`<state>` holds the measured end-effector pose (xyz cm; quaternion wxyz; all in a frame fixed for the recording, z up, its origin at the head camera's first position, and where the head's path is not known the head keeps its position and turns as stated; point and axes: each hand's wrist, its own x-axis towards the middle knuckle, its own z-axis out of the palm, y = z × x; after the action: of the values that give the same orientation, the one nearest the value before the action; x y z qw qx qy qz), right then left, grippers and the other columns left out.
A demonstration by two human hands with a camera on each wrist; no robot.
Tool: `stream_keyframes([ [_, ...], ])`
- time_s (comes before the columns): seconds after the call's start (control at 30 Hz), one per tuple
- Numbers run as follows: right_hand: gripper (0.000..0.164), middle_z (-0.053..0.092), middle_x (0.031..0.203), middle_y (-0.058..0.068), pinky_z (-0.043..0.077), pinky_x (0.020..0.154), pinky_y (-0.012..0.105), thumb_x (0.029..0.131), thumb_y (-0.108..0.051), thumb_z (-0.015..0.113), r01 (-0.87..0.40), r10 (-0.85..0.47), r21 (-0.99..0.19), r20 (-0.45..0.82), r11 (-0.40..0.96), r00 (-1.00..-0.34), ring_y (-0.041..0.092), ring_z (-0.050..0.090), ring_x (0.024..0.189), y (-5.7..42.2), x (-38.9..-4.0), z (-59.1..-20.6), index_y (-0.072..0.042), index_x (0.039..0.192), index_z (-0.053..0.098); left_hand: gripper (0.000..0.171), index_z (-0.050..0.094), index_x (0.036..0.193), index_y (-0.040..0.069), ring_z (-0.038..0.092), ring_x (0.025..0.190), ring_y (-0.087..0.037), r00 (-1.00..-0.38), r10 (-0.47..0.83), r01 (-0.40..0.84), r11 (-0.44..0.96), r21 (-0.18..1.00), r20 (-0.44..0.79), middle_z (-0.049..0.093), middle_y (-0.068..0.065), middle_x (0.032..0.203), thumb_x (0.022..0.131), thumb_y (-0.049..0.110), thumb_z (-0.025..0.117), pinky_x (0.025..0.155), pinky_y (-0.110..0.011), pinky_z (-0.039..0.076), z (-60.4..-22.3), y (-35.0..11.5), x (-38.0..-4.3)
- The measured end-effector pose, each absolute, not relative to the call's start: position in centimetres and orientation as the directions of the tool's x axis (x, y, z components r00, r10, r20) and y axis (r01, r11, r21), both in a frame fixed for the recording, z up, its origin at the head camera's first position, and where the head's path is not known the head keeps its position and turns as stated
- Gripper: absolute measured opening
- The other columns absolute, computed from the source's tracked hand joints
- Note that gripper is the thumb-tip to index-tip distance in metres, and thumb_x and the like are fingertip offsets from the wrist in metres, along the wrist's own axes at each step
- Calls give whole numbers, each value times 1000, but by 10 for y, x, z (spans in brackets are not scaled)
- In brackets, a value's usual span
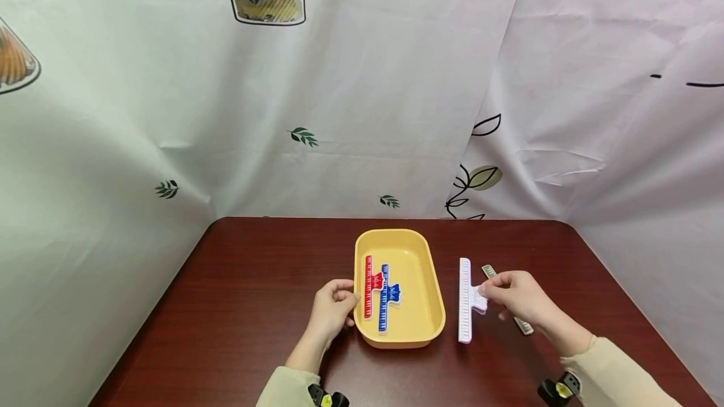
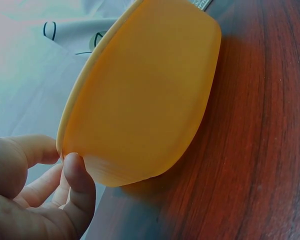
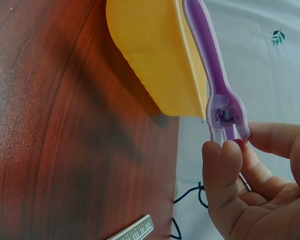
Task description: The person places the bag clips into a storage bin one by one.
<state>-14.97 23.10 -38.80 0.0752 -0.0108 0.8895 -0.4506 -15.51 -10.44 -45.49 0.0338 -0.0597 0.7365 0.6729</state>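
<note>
Pinching the lilac clip [image 1: 465, 300] by its tab in the right hand [image 1: 517, 297], just left of that hand, with long axis running fore and aft, roughly parallel to the long side of the yellow tray [image 1: 417, 300]. Pinching the yellow tray by its rim in the left hand [image 1: 332, 308], just right of that hand. Holding the lilac clip between the hands, nearer the right, apart from the yellow tray.

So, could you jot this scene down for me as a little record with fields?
Left hand: pinches the rim of the yellow tray
Right hand: holds the purple clip off the table, beside the tray
Inside tray: red clip, blue clip
On table, partly hidden by right hand: pale strip
Backdrop: white cloth with printed leaves
</note>
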Motion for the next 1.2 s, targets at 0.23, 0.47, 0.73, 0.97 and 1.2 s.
stream_keyframes([
  [0.23,28,61,74,4,54,47,35,84,-18,68,49,-91,-812,-125,581,-988,15,53,48,226,-152,-387,7,96,68,34,54,115,-7,51,52,-10,-991,-42,-133,85,987,-130,60,-7,76,84,3,63,42,-23,47,-455,-104,-155],
  [0.47,27,61,73,5,54,46,34,83,-18,70,48,-90,-817,-122,575,-989,14,53,48,218,-154,-385,6,94,69,35,54,117,-7,51,51,-10,-991,-42,-134,88,987,-130,61,-7,78,85,4,63,42,-23,48,-454,-105,-154],
  [0.73,24,61,75,9,55,48,38,82,-16,71,34,-112,-834,-114,551,-987,18,56,55,211,-160,-387,5,92,69,36,53,118,-7,51,51,-10,-990,-42,-141,88,986,-137,60,-7,78,85,5,64,42,-24,48,-452,-104,-154],
  [0.97,26,66,71,8,54,47,35,83,-17,70,22,-148,-838,-122,546,-981,16,59,59,202,-162,-384,6,94,68,36,54,117,-7,50,49,-10,-990,-44,-138,90,986,-134,60,-7,77,84,4,64,42,-24,48,-453,-104,-156],
  [1.2,24,66,71,8,54,46,35,82,-17,70,20,-144,-835,-118,549,-982,16,60,60,193,-165,-383,5,93,68,36,53,117,-7,51,50,-11,-990,-41,-136,91,987,-133,61,-8,78,84,4,63,42,-24,48,-454,-104,-155],
])
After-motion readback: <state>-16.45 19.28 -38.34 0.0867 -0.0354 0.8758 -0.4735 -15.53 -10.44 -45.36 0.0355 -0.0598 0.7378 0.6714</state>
